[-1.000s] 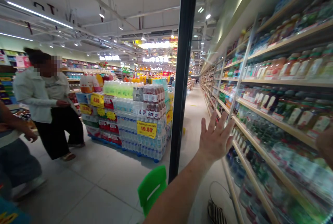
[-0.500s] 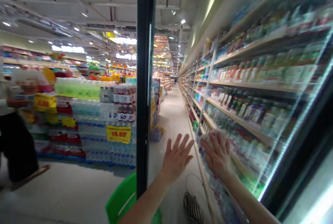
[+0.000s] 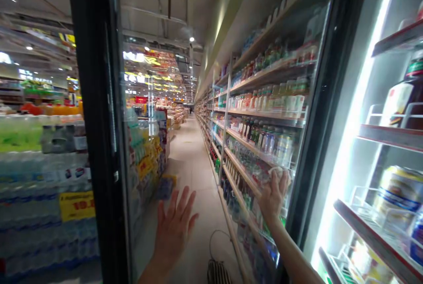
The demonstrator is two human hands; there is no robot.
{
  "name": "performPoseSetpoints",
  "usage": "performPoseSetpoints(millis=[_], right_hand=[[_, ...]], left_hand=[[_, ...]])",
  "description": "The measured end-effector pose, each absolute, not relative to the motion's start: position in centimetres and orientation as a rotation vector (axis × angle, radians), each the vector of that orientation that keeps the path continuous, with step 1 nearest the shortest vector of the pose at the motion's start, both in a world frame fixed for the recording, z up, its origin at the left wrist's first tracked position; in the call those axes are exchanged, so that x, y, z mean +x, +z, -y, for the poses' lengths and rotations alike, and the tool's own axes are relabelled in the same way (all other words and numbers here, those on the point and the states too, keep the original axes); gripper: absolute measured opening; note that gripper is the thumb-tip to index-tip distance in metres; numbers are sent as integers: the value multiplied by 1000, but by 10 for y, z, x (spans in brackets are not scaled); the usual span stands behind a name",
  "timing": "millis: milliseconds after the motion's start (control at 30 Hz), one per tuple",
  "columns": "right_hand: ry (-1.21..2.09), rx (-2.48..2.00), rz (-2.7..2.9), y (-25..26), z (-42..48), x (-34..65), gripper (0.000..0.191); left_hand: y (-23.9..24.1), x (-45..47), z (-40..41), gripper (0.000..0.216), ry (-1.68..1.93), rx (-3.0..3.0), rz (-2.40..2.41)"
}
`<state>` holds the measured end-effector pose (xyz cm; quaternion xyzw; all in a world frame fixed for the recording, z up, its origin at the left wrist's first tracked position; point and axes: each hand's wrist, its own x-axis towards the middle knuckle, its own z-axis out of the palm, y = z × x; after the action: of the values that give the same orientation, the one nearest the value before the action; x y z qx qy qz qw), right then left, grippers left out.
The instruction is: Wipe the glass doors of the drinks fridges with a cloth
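An opened glass door [image 3: 188, 160] with a dark frame stands in front of me, and the aisle shows through its pane. My right hand [image 3: 272, 193] presses a pale, crumpled cloth [image 3: 279, 171] against the glass near the door's right edge, fingers over it. My left hand [image 3: 173, 229] is raised at lower centre, fingers spread, palm towards the pane and holding nothing. I cannot tell whether it touches the glass.
To the right is a lit cooler with cans [image 3: 398, 196] and bottles on wire-fronted shelves [image 3: 390, 134]. Long drink shelves [image 3: 251, 112] run beyond the glass. At left, stacked bottle packs [image 3: 42, 204] carry a yellow price sign [image 3: 77, 206]. Something striped [image 3: 218, 273] lies low on the floor.
My view has turned right, bringing the cooler shelves in. The right hand with the cloth has shifted towards the door's right edge. The left hand stays spread.
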<state>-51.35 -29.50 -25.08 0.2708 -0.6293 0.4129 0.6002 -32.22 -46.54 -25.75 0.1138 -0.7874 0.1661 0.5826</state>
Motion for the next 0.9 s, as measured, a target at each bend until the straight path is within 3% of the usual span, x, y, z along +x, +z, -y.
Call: performPoseSetpoints(millis=[67,200,367,567,733,900], right_hand=[[971,675,1463,-250,300,-508,61],[679,1133,1523,-255,309,-493,57],[964,641,1474,-254,298,-507,58],[709,1069,1485,-265,296,-508,51],[1054,560,1451,-261,289,-526,50],[651,1191,1458,-268,305,-499,48]], left_hand=[[-257,-323,464,62,379,266,1831],[-256,-324,463,63,362,267,1817],[-256,-322,463,61,380,257,1824],[-260,-321,465,54,484,268,1808],[-261,-319,462,61,568,293,1835],[-263,-322,462,61,503,290,1847]])
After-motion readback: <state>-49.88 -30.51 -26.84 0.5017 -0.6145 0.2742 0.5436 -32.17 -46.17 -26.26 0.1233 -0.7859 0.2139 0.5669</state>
